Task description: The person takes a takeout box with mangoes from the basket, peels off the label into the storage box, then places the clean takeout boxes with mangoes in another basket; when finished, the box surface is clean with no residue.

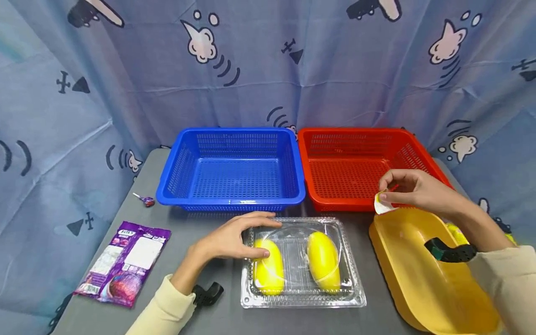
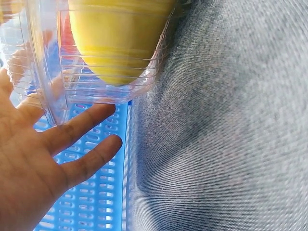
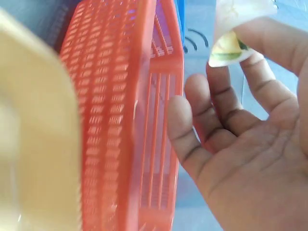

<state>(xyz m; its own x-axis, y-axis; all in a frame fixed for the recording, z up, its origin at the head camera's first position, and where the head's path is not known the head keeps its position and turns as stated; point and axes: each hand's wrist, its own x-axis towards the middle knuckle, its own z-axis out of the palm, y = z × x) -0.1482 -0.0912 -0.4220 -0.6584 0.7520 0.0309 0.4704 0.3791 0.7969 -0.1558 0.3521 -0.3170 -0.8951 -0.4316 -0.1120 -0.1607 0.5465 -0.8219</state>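
Observation:
A clear plastic clamshell box [image 1: 303, 302] lies flat in front of me, its lid down over two yellow mango-like fruits, a left one [image 1: 273, 277] and a right one [image 1: 325, 263]. My left hand [image 1: 228, 237] rests on the box's left side, thumb across the lid above the left fruit and fingers stretched along the back. In the left wrist view, straight fingers [image 2: 91, 120] reach past the box's edge. Over the red basket's front right corner, my right hand [image 1: 412, 188] pinches a small white sticker [image 1: 382, 206] between thumb and fingertips; the right wrist view shows yellow-green print on it.
Behind the box stand a blue basket [image 1: 230, 202] and a red basket [image 1: 335, 204], side by side. An ochre tub [image 1: 389, 274] is under my right forearm, with yellow packets [image 1: 457, 233] beyond it. A purple packet [image 1: 123, 265] and a lollipop [image 1: 147, 201] lie at left.

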